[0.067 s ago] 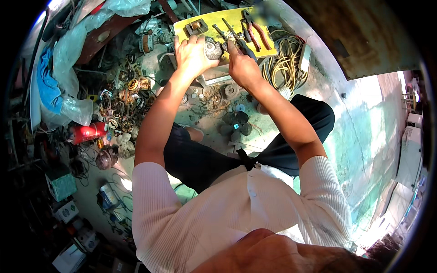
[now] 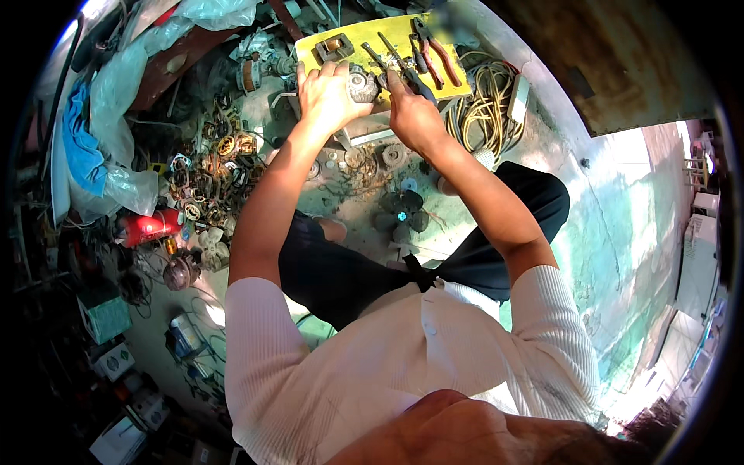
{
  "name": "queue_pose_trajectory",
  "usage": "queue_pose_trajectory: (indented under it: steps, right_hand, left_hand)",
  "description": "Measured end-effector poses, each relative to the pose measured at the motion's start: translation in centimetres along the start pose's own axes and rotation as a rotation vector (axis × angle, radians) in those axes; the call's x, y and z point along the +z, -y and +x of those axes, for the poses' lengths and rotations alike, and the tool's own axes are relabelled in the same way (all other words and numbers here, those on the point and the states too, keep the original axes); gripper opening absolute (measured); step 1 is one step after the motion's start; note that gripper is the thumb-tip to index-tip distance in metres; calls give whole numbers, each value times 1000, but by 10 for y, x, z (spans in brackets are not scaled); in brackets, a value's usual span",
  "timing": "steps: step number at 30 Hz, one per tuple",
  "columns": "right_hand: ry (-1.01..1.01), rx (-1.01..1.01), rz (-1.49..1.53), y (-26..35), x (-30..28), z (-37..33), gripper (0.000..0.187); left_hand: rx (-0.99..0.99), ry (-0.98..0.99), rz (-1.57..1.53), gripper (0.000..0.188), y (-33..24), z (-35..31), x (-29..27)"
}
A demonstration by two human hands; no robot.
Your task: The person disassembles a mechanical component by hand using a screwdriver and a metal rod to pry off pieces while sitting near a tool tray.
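Observation:
At the near edge of a small yellow-topped table (image 2: pixel 310 48), my left hand (image 2: pixel 325 97) is wrapped round a round grey metal motor part (image 2: pixel 361 85). Just to its right, my right hand (image 2: pixel 416 116) is closed on a dark-handled tool (image 2: pixel 423 87), its index finger reaching toward the motor part. The tool's working end is too small to make out. Beyond my hands lie two thin screwdrivers (image 2: pixel 390 45), red-handled pliers (image 2: pixel 439 53) and a square metal core with a copper coil (image 2: pixel 335 46).
Coiled yellowish cable (image 2: pixel 487 108) lies right of the table. A heap of motor parts and coils (image 2: pixel 217 155) covers the floor at left, near a red cylinder (image 2: pixel 151 226). A dark fan blade (image 2: pixel 401 213) lies between my legs. A rusty panel (image 2: pixel 635 62) juts in at upper right.

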State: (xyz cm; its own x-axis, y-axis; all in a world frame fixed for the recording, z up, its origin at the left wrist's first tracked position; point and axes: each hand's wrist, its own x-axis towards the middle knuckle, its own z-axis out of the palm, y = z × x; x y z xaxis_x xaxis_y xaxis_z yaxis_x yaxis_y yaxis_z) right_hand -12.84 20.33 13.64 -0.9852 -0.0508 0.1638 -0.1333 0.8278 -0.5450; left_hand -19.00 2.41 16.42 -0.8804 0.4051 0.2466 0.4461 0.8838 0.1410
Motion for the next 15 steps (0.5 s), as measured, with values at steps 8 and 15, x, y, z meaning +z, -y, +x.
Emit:
queue_pose_trajectory:
  steps: [8,15]
  right_hand:
    - [-79,-166,50,-23,9,4,54]
    - [20,-174,54,-31,3,10,58]
  left_hand:
    - [35,-22,1,93,3,3,4]
    - [22,59,-11,93,4,9,3]
